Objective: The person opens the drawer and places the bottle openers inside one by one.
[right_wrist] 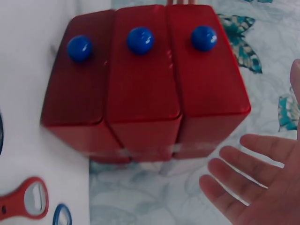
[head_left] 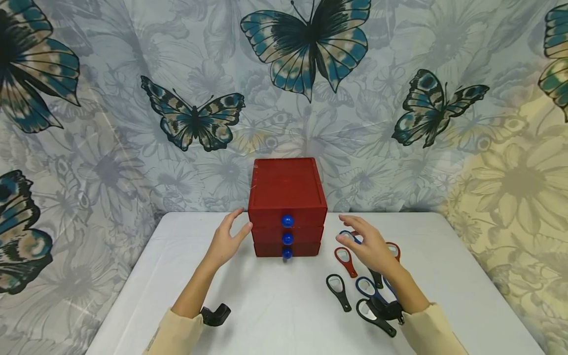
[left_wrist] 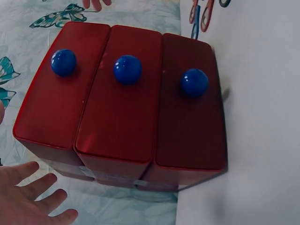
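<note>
A red box of three stacked drawers (head_left: 286,185) stands at the back of the white table, each drawer front bearing a round blue knob (head_left: 287,221). To its left is my left hand (head_left: 225,242), fingers spread; its thumb tip is close to the box's edge. In the left wrist view those fingers (left_wrist: 33,190) appear apart from the box. My right hand (head_left: 367,244) hovers on the other side with fingers extended, holding nothing. Under and around it lie several tools with oval loop heads, resembling bottle openers, including a red one (head_left: 346,262) and a black one (head_left: 338,293).
Other loop-headed tools, one a blue one (head_left: 366,287), lie at the right near my forearm, partly covered by it. A butterfly-printed cloth (head_left: 310,128) hangs behind the table (head_left: 275,305). A black wrist device (head_left: 215,315) sits at my left cuff.
</note>
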`<state>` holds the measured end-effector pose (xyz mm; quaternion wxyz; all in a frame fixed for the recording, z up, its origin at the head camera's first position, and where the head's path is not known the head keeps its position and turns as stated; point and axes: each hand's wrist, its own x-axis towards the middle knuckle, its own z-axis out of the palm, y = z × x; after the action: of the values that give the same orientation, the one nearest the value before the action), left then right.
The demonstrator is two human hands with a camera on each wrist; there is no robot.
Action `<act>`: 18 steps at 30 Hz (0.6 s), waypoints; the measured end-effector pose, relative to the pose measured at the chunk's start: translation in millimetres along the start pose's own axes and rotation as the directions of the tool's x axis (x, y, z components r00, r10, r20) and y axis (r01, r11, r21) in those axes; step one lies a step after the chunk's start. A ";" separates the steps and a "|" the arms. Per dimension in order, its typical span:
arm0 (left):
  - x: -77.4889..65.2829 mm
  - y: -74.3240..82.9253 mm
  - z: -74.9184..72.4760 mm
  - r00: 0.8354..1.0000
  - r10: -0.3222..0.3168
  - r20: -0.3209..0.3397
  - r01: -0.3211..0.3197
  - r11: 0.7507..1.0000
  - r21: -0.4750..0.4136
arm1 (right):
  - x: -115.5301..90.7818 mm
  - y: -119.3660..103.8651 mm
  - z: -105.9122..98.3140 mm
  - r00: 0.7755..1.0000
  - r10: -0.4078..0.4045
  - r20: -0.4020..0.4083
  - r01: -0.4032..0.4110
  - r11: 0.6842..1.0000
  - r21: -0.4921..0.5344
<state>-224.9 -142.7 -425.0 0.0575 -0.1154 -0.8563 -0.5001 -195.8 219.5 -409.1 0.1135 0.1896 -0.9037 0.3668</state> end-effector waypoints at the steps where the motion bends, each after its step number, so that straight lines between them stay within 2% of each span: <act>1: 1.1 2.0 -0.1 1.000 0.000 -0.004 0.000 1.000 -0.004 | 1.6 -1.0 0.7 1.000 -0.009 0.002 0.009 1.000 0.022; 4: 4.7 6.3 0.0 1.000 0.005 -0.024 -0.006 1.000 -0.015 | 5.9 -4.5 2.3 1.000 -0.017 0.026 0.015 0.997 0.081; 9: 12.1 9.3 1.4 0.997 0.035 -0.072 -0.039 0.998 -0.055 | 13.5 -11.3 7.8 0.997 0.013 0.082 -0.028 0.983 0.181; 18: 23.0 17.1 4.1 0.989 0.033 -0.146 -0.054 0.989 -0.139 | 30.1 -21.4 29.4 0.980 0.064 0.188 -0.127 0.930 0.344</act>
<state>-242.8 -127.8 -407.7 0.1214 -0.1018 -0.8094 -0.5655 -215.8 176.8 -406.2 -0.0199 0.1938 -0.8373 0.5108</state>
